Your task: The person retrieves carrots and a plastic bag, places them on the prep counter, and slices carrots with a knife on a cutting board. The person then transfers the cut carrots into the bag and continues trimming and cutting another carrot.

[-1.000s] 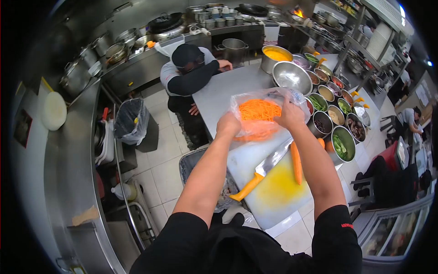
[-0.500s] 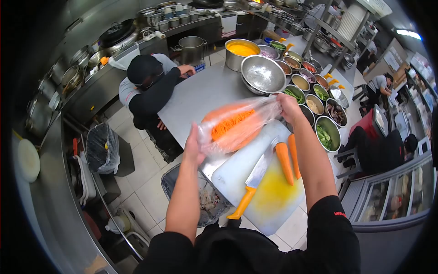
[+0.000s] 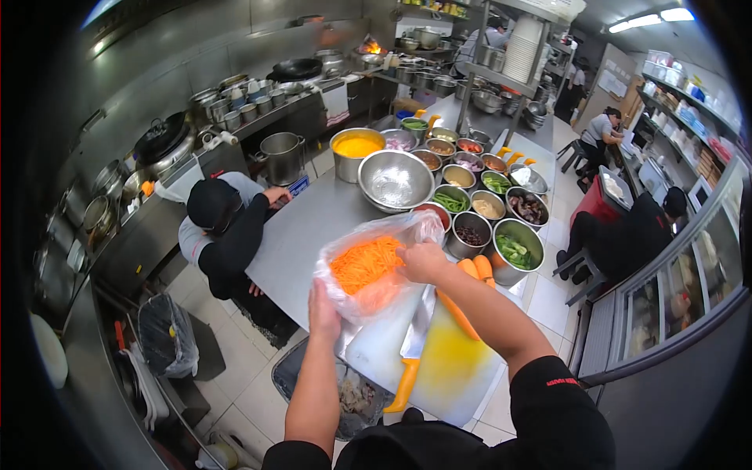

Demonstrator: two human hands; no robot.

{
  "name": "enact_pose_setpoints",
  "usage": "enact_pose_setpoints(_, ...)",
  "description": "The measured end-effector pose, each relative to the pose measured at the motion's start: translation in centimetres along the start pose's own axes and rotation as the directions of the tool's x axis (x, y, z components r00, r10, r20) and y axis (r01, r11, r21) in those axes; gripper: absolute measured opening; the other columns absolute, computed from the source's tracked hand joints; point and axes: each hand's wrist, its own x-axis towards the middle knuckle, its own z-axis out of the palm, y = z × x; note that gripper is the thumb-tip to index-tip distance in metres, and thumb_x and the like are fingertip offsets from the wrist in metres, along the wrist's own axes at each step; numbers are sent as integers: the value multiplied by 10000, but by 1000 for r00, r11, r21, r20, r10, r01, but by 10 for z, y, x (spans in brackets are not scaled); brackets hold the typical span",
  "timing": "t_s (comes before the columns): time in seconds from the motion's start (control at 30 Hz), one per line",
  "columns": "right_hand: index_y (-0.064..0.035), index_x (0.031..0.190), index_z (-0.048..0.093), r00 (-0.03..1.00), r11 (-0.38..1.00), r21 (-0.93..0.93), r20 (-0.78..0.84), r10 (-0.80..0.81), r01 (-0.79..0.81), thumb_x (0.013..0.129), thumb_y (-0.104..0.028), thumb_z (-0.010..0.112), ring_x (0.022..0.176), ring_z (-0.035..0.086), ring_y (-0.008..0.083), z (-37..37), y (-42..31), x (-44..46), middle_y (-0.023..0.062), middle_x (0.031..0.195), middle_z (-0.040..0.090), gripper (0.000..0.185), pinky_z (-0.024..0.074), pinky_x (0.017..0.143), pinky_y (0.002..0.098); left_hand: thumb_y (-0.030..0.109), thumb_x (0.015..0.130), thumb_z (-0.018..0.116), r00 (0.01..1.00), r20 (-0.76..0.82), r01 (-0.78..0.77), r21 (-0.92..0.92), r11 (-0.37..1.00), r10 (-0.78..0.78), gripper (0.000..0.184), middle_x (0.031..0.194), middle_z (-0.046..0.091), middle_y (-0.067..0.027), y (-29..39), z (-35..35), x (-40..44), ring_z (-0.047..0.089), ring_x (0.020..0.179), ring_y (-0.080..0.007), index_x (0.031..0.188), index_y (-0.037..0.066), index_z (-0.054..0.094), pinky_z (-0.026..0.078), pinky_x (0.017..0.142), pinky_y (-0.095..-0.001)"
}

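Looking down through the head camera, I have my left hand [image 3: 323, 313] against the near left side of a clear plastic bag [image 3: 337, 294]. Its fingers point upward, nearly straight along the plastic; I cannot tell whether they pinch it. My right hand [image 3: 423, 261] is at the bag's right side, its fingers curled narrow where the shredded carrot [image 3: 364, 265] meets the plastic. I cannot tell which of the two they grasp. The orange shreds sit inside the bag, above the near part of the tabletop [image 3: 301, 235] and the far end of a white cutting board [image 3: 450, 372].

The board lies at the tabletop's near end, stained yellow on its right half. On it I see a knife [image 3: 406, 382], its orange handle toward me and its blade reaching up to the bag. Whole carrots [image 3: 457, 315] lie right of the blade, partly covered by my right forearm. Just beyond the bag is a shiny steel bowl [image 3: 395, 180], beside a pot of orange-yellow contents [image 3: 349, 169]. Metal containers [image 3: 513, 252] of cut ingredients crowd the tabletop's right edge. A person in a black cap [image 3: 215, 215] leans on its left edge.
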Motion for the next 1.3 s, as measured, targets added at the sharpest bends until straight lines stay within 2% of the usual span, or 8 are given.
enact_pose_setpoints(0.13,-62,1155,715,965,936,311,-246,-87,164,898,-254,753,1000,711,316,11,34,-29,164,1071,732,323,564,894,424,398,1066,551,993,-5,105,496,862,-118,665,1380,589,-204,37,-10,-22,603,1244,-307,1547,-15,351,492,1041,-403)
enact_pose_setpoints(0.2,-59,1138,726,906,861,467,-423,19,200,882,-223,776,925,724,290,-9,41,-55,165,1031,739,308,583,831,398,346,904,758,969,150,-194,954,230,196,778,1206,635,-261,47,-42,-47,652,1019,-317,1508,-1,413,539,894,-428)
enact_pose_setpoints(0.47,-29,1148,677,909,806,429,106,403,-408,915,-228,728,968,714,357,-9,28,-159,225,1103,700,311,576,798,456,479,898,718,765,354,-502,851,-155,-538,790,1190,572,-261,4,55,-183,652,1040,-406,1544,133,426,550,886,-507)
enact_pose_setpoints(0.57,-21,1340,527,895,885,250,-118,431,-393,936,-175,657,1099,657,415,52,8,-161,267,1203,642,451,563,859,488,465,929,675,816,286,-475,827,-302,-502,800,1192,558,-289,-39,57,-177,654,1026,-422,1575,118,357,550,890,-509)
enact_pose_setpoints(0.9,-57,1489,380,882,811,352,122,455,-467,887,-142,655,1177,590,432,68,-8,-216,236,1260,574,667,516,971,516,231,982,454,887,75,-140,984,-110,-455,347,1033,674,-370,1,17,-181,643,981,-539,1224,-15,488,463,908,-615)
enact_pose_setpoints(1.0,-78,1478,396,919,847,374,39,391,-376,884,-118,634,1134,594,433,74,0,-238,227,1234,567,641,531,918,528,299,1027,473,862,121,-189,978,-91,-493,343,972,702,-295,5,-15,-205,700,861,-453,1178,-6,510,522,799,-560)
enact_pose_setpoints(1.17,-76,1455,443,968,890,429,-118,221,-151,851,-89,677,1114,586,417,83,3,-240,215,1217,576,648,507,951,502,345,1044,532,779,-303,495,834,243,-549,312,788,667,-110,37,-65,-266,667,618,-206,1091,37,546,528,592,-381)
enact_pose_setpoints(1.3,-50,1389,505,999,872,489,-36,23,-2,833,-62,680,1106,581,411,68,-26,-238,217,1203,585,583,494,963,492,305,1025,549,885,-306,345,937,53,-350,277,776,670,-150,65,-71,-296,677,609,-285,1071,32,544,531,598,-427)
